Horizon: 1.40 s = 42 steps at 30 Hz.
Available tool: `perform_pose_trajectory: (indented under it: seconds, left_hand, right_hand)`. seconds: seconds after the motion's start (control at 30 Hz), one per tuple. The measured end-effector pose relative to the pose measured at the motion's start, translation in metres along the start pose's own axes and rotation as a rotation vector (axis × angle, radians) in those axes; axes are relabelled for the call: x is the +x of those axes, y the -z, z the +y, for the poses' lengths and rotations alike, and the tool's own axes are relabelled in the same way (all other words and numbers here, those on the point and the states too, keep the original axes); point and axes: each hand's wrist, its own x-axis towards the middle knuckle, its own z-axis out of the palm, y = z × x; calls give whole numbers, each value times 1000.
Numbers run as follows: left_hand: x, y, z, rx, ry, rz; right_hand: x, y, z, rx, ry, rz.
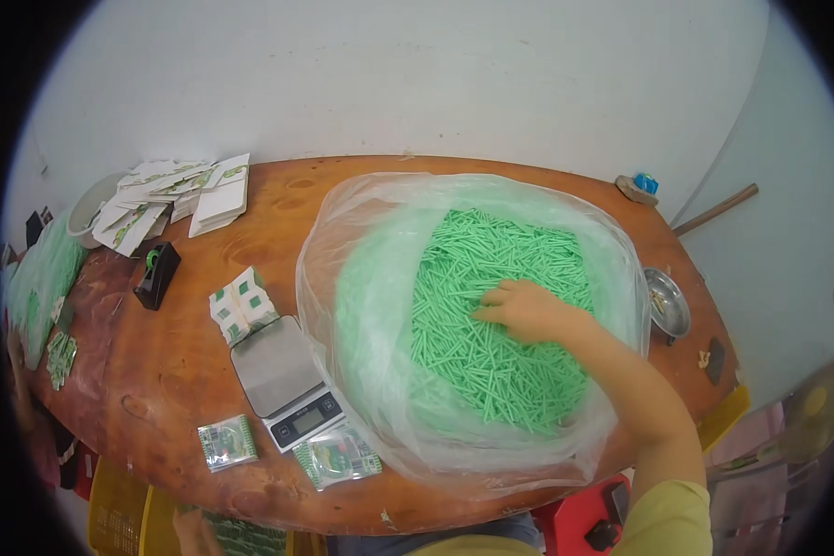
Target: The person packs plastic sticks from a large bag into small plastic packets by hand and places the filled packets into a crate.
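A large clear plastic bag (361, 278) stands wide open, full of thin light-green sticks (491, 380). My right hand (528, 312) rests on these sticks, fingers bent and slightly apart, with none plainly gripped. At the lower left edge, my left hand (193, 533) hangs below the tabletop beside a crate of green packets (250, 536); its fingers are too unclear to read. Left of the bag lies a digital scale (283, 371) with a bare plate. Printed plastic packets (338, 456) lie against its front, and another packet stack (227, 443) sits to the left.
A banded stack of green-and-white cards (243, 306) is behind the scale. Farther left are a black tape dispenser (157, 275), folded white cartons (171, 199) and another green bag (42, 278). A metal bowl (667, 304) stands right. Part of another person shows at far left.
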Motion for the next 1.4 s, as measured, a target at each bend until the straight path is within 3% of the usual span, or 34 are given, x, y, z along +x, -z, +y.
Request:
perform_pose_trajectory:
  seconds: [0.03, 0.07, 0.17, 0.37, 0.43, 0.57, 0.63, 0.73, 0.83, 0.87, 0.93, 0.97, 1.03, 1.07, 1.17, 1.23, 1.27, 1.33, 1.37, 1.4]
  left_hand:
    - [1, -8, 23, -34, -108, 116]
    - [2, -11, 37, -55, -134, 95]
    - [10, -21, 69, -152, -249, 36]
    - [37, -66, 155, -478, -586, -68]
    - [46, -87, 172, -635, -533, -183]
    - [66, -116, 222, -686, -719, -238]
    - [75, -122, 240, -712, -792, -271]
    - [94, -122, 253, -669, -764, -329]
    - [142, -146, 316, -763, -690, -34]
    - [152, -155, 338, -671, -744, -54]
    - [156, -198, 375, -582, -791, -400]
    - [158, -214, 380, -610, -777, -426]
    - [154, -239, 390, -671, -755, -490]
    - [147, -246, 397, -857, -618, -538]
    - [118, -265, 418, -1379, -127, -640]
    - [110, -269, 422, -1696, 244, -644]
    - [116, -261, 414, -1557, 138, -619]
    - [139, -218, 383, -1254, -47, -594]
    - [150, -196, 361, -1101, -278, -427]
    - [159, -156, 346, -1014, -369, -298]
  right_hand:
    - [2, 4, 2, -26, -7, -63]
    - [4, 5, 4, -54, -14, -124]
    - [5, -3, 6, -183, 74, -38]
    - [-9, -17, 20, -119, -132, 88]
    - [-7, -19, 14, -213, -106, 58]
    - [5, -6, 1, -413, 43, -91]
    - [0, -3, 13, -331, -93, -54]
    - [-15, 21, 17, 4, -320, -25]
    - [-13, 48, -15, 583, -443, 16]
    - [-11, 49, -25, 797, -474, 42]
    - [-2, 32, -33, 726, -303, 206]
    - [-4, 23, -33, 692, -233, 285]
    - [-8, 21, -16, 1009, -361, 363]
    - [-10, 23, -12, 1166, -425, 411]
    - [-3, 17, -43, 1496, -648, 945]
    - [7, 4, -48, 1553, -579, 992]
    - [10, -2, -50, 1591, -541, 1011]
    - [-15, 0, -25, 1323, -516, 778]
    - [-29, 0, -12, 1194, -502, 663]
    - [-34, 12, -14, 964, -514, 479]
